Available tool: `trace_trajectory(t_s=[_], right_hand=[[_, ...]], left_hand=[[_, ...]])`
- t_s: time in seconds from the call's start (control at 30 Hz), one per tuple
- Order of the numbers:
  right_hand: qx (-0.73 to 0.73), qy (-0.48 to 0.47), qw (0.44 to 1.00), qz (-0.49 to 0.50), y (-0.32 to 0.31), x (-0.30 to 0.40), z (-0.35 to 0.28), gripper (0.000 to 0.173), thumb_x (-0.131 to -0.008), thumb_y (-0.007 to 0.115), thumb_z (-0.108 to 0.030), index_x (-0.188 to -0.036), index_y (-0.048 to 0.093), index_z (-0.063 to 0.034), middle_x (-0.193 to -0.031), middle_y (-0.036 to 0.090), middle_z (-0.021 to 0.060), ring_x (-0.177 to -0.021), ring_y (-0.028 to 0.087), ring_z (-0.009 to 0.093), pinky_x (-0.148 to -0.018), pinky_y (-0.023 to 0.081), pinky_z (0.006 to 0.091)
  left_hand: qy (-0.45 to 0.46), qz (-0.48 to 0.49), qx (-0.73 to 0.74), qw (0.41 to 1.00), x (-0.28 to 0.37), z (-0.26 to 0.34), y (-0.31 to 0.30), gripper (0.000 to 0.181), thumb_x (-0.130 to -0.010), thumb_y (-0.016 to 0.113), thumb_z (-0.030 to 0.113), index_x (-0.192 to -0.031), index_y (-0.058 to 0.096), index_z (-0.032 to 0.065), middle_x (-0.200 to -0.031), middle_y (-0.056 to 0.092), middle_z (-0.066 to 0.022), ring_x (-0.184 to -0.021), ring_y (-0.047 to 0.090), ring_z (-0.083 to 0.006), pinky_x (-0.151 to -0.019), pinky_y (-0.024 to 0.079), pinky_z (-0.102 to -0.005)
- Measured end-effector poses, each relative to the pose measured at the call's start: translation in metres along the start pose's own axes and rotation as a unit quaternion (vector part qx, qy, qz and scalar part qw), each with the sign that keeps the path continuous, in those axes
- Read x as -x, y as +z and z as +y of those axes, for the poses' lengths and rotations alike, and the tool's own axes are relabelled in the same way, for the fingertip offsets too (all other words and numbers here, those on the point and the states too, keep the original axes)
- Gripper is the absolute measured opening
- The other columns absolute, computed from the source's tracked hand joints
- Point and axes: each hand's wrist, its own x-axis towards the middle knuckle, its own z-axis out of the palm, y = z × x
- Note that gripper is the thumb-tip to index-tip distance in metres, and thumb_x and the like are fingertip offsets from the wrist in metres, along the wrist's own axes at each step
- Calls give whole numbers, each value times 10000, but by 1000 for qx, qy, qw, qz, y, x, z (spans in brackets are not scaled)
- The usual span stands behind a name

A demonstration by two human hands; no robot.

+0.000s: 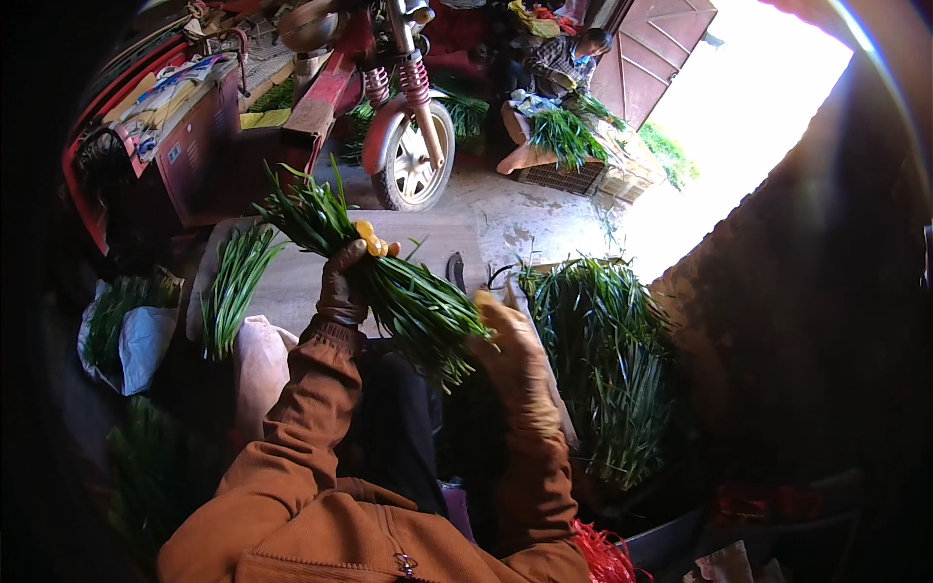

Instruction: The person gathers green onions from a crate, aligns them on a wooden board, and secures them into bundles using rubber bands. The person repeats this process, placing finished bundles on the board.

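Note:
My left hand (345, 280), in a thin rubber glove, grips a thick bundle of long flat green leaves (408, 299), which look like garlic chives. The fingers wrap around the middle, their tips lit yellow on the far side. One end of the bundle points up and left, the other down and right. At the lower right end is my gloved right hand (514, 357), blurred; whether its fingers close on the leaf ends is unclear. Below the bundle is a pale board (291, 273). A dark curved blade (455, 272) lies on it beyond the bundle.
Loose leaves (237, 288) lie at the board's left. A large leaf pile (601, 350) stands right, beside the dark wall (758, 291). A white sack (146, 342) sits left. Ahead are a three-wheeler's front wheel (419, 157) and a person (557, 65) with leaves on a crate (561, 177).

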Motion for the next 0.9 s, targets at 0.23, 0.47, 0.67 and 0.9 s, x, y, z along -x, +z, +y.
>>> trace_trajectory(t_s=[0.23, 0.47, 0.67, 0.9], right_hand=[[-111, 92, 976, 164, -19, 13, -16, 174, -778, 666, -81, -933, 642, -4, -826, 626, 50, -734, 573, 120, -645, 468, 231], [-376, 73, 920, 82, -117, 51, 3, 215, -840, 585, -178, -984, 558, -21, -898, 552, 48, -726, 522, 136, -640, 435, 240], [-205, 246, 947, -14, -44, 35, 13, 440, -752, 702, -71, -1151, 534, 5, -1017, 611, 70, -929, 574, 135, -817, 454, 239], [180, -78, 980, 13, 11, 14, 28, 290, -695, 704, -48, -972, 623, -67, -846, 614, 101, -776, 606, 248, -674, 482, 311]], left_hand=[[-16, 17, -42, 999, 7, 6, 9, 163, -803, 588, 152, -920, 516, 64, -705, 481, -9, -719, 493, -150, -842, 428, -368], [49, -75, 31, 995, -4, 25, -26, 118, -818, 555, 143, -896, 481, 94, -684, 424, 21, -690, 444, -111, -814, 391, -310], [25, -148, 163, 975, 0, 19, -11, 130, -796, 571, 102, -881, 473, 114, -676, 395, 50, -695, 439, -83, -871, 378, -285], [56, -104, 53, 992, 0, 18, 18, 108, -795, 578, 149, -841, 493, 100, -713, 459, 17, -794, 495, -140, -960, 368, -375]])
